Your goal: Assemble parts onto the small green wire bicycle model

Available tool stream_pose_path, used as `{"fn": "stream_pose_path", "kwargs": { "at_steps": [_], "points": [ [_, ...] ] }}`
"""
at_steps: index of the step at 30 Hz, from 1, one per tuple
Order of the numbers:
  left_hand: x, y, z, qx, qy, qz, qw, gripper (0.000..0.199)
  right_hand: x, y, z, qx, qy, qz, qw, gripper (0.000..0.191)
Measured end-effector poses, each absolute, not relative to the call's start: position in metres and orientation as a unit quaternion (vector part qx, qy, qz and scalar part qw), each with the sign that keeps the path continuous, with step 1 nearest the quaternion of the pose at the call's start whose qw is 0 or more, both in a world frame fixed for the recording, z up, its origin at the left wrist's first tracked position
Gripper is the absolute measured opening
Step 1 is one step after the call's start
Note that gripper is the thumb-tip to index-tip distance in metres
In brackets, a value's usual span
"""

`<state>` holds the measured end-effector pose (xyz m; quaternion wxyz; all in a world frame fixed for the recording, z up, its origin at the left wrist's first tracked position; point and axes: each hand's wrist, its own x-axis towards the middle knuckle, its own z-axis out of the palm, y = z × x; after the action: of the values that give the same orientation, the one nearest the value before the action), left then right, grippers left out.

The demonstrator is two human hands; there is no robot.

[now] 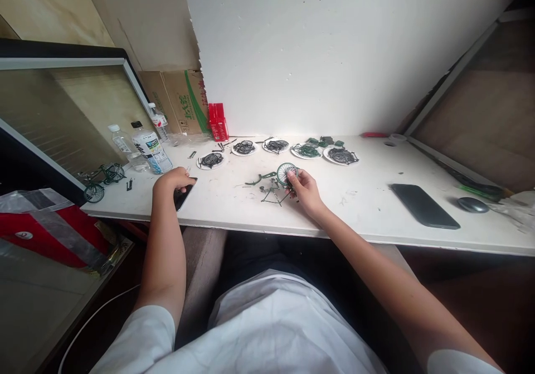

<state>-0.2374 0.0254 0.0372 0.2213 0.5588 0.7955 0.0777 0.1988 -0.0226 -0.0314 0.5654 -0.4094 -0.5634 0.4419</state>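
Between the thumb and fingers of my right hand (307, 191) is a small green-rimmed wheel (287, 174), held upright. Just left of that hand, green and dark miniature bicycle frame parts (272, 192) lie on the white table (355, 212). My left hand (173, 179) is over a dark phone (184, 194) near the table's front edge, its fingers bent and partly hidden, so its hold on the phone is unclear. Behind the hands stand several white plates, among them one with green parts (306, 150) and one with dark wheels (341, 155).
Plastic bottles (152, 150) and an assembled miniature bicycle (104, 180) stand at the left. A red box (218, 122) and a cardboard box (181, 101) are at the back. On the right lie a dark flat pad (425, 205) and a computer mouse (472, 204).
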Motion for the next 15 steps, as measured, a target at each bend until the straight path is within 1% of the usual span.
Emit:
{"fn": "stream_pose_path", "kwargs": {
  "at_steps": [3,5,11,15],
  "points": [
    [-0.243,0.028,0.027,0.503,0.803,0.108,0.303,0.048,0.199,-0.024,-0.03,-0.415,-0.568,0.435,0.562,0.056],
    [-0.241,0.027,0.026,0.492,0.806,0.108,0.311,0.053,0.199,-0.024,-0.03,-0.416,-0.57,0.433,0.56,0.055],
    [-0.232,0.023,0.029,0.506,0.804,0.092,0.299,0.041,0.198,-0.025,-0.03,-0.405,-0.563,0.446,0.565,0.056],
    [-0.234,0.024,0.026,0.512,0.793,0.081,0.318,0.04,0.199,-0.024,-0.031,-0.409,-0.566,0.442,0.563,0.056]
  ]
}}
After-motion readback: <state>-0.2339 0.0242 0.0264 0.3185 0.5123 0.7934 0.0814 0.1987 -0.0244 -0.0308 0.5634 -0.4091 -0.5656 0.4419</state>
